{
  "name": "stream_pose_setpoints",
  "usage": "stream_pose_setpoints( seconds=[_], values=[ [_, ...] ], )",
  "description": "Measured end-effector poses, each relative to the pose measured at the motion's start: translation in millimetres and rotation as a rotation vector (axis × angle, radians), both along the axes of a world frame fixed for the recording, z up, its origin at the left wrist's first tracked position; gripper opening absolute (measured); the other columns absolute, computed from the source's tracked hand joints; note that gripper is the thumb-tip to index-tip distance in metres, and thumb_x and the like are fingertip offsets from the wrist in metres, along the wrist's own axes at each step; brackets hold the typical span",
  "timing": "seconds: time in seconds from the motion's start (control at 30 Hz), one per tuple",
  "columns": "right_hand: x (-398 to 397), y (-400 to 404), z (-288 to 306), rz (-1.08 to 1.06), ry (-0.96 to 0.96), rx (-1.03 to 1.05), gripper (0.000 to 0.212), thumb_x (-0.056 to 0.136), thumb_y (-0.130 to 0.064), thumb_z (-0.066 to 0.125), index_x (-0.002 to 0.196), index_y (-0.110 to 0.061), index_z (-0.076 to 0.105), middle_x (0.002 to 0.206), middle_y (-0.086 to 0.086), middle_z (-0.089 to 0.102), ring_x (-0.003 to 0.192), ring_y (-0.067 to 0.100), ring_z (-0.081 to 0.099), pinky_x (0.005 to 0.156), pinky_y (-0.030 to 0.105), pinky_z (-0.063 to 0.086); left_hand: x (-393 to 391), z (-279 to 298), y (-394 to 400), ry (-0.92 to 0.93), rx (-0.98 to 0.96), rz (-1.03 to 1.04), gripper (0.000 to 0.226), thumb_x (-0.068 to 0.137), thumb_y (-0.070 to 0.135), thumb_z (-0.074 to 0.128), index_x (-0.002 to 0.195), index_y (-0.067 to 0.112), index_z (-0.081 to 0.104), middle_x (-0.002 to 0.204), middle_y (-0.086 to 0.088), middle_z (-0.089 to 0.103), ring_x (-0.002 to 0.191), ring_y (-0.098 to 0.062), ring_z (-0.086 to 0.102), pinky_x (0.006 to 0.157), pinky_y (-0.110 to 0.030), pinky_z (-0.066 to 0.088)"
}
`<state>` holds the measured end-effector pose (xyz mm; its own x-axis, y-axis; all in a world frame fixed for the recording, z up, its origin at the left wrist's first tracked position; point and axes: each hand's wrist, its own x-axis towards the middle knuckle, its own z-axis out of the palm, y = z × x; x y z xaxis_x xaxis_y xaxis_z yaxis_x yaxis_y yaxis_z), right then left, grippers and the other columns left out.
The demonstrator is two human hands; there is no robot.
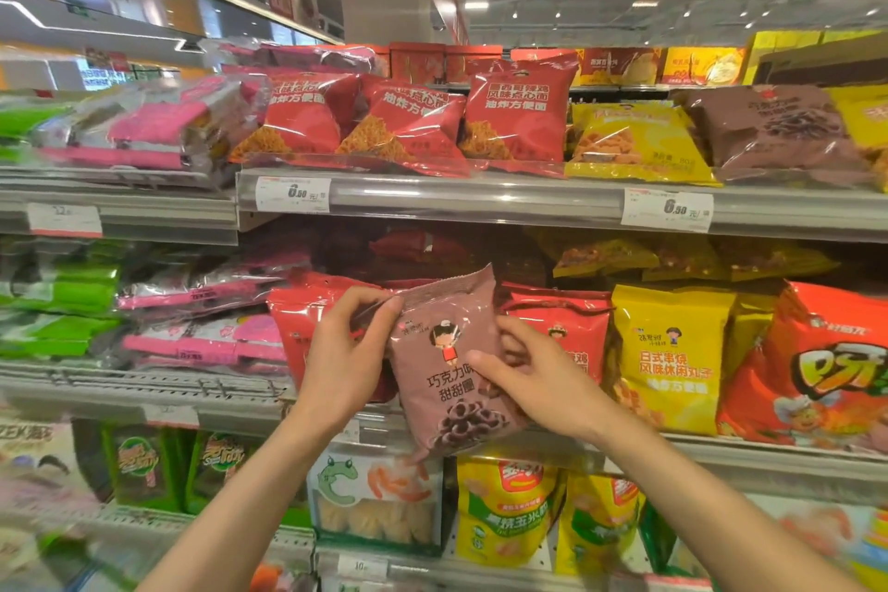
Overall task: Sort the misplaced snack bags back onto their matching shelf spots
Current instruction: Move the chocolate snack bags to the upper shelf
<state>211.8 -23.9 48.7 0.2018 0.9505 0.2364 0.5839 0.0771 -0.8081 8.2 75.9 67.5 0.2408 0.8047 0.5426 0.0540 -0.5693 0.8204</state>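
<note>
A brown chocolate-ring snack bag [444, 365] is held upright in front of the middle shelf, among red bags [562, 327]. My left hand [346, 356] pinches its upper left corner. My right hand [533, 375] grips its right edge, fingers spread over the front. Another brown bag [769, 130] of a similar colour lies on the top shelf at the right, next to a yellow bag [634, 139]. Red noodle-snack bags [519, 115] fill the top shelf's middle.
Yellow bags [668, 356] and orange-red bags [817, 365] stand right of my hands on the middle shelf. Pink [158, 130] and green packs [62, 288] fill the left bay. The lower shelf holds yellow corn-snack bags [504, 514]. Price rails [480, 197] run along shelf fronts.
</note>
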Motion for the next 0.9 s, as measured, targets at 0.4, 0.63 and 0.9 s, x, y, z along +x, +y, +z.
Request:
stream_pose_setpoints(
  seconds=[0.4, 0.63, 0.9],
  values=[
    [1.0, -30.5, -40.5, -0.081, 0.41, 0.039, 0.04, 0.089, -0.036, 0.071, 0.124, -0.021, 0.059, 0.118, -0.001, 0.075, 0.108, 0.018, 0.072, 0.099, 0.048, 0.055, 6.8, -51.6, -38.1, 0.183, -0.408, -0.339, 0.057, 0.082, 0.023, 0.077, 0.13, 0.026, 0.047, 0.113, 0.006, 0.067, 0.09, 0.01, 0.068, 0.073, -0.011, 0.054],
    [16.9, -74.3, -57.8, -0.17, 0.445, 0.03, 0.037, 0.085, -0.036, 0.071, 0.114, -0.015, 0.061, 0.107, 0.003, 0.078, 0.101, 0.019, 0.074, 0.092, 0.038, 0.056, 35.3, -69.9, -58.5, 0.153, -0.419, -0.505, 0.038, 0.086, 0.013, 0.074, 0.109, 0.033, 0.053, 0.089, 0.004, 0.07, 0.077, 0.006, 0.065, 0.066, -0.005, 0.051],
    [68.3, -124.0, -51.8, -0.238, 0.393, 0.043, 0.019, 0.095, -0.017, 0.067, 0.112, -0.012, 0.059, 0.083, -0.008, 0.076, 0.077, 0.006, 0.07, 0.072, 0.024, 0.052, 92.4, -72.4, -93.6, 0.129, -0.467, -0.559, 0.053, 0.08, 0.026, 0.079, 0.126, 0.034, 0.053, 0.102, -0.007, 0.071, 0.094, -0.019, 0.073, 0.088, -0.035, 0.061]
  ],
)
